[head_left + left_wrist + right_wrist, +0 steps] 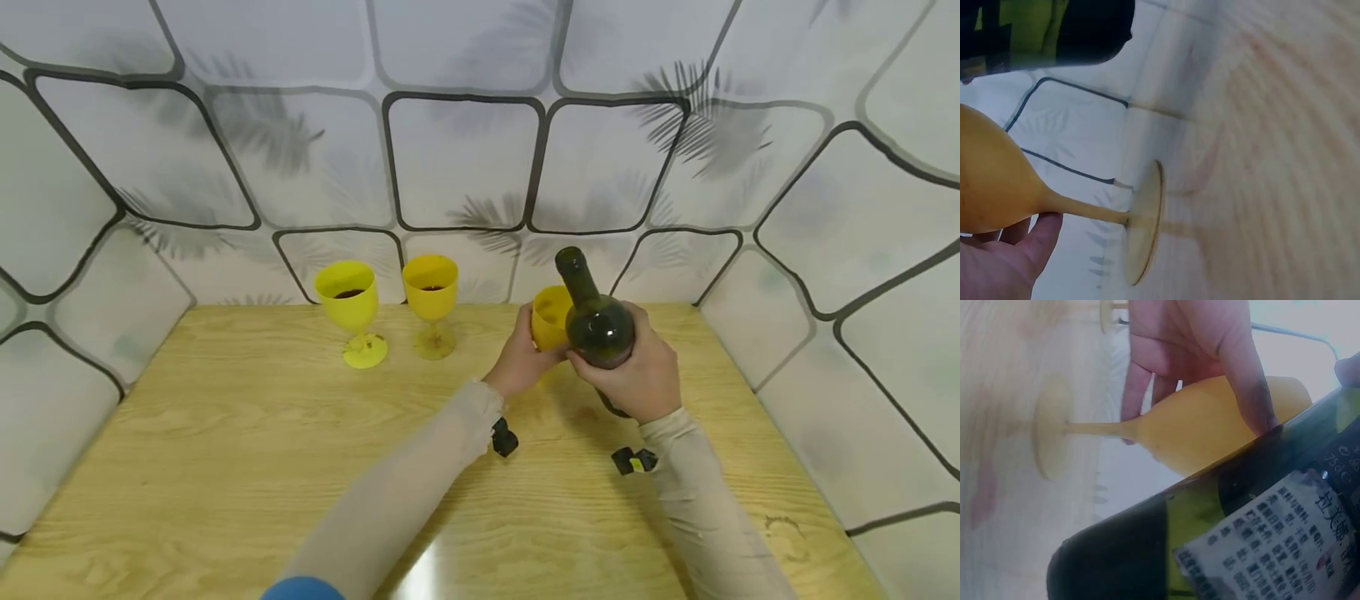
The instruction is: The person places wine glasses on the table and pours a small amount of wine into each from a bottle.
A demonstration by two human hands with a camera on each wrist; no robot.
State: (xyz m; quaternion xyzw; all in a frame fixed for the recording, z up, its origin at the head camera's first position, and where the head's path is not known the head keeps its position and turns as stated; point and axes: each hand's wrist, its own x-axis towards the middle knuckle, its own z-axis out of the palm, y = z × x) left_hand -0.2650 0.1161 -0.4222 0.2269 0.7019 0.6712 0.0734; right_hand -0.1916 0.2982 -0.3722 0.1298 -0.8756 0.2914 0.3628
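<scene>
My left hand holds an orange-yellow goblet by its bowl. In the left wrist view, the thumb lies where the bowl narrows into the stem. The goblet's round foot is at the tabletop; whether it touches, I cannot tell. Just right of it, my right hand grips a dark green wine bottle round its body. The bottle's neck leans up and away, slightly left. A white printed label shows on the bottle in the right wrist view. The goblet's contents are not visible.
Left of the hands stand two more goblets, a yellow-green one and a yellow one, each with dark liquid inside. The wooden tabletop meets patterned walls at the back and sides. Reddish stains mark the tabletop near the held goblet.
</scene>
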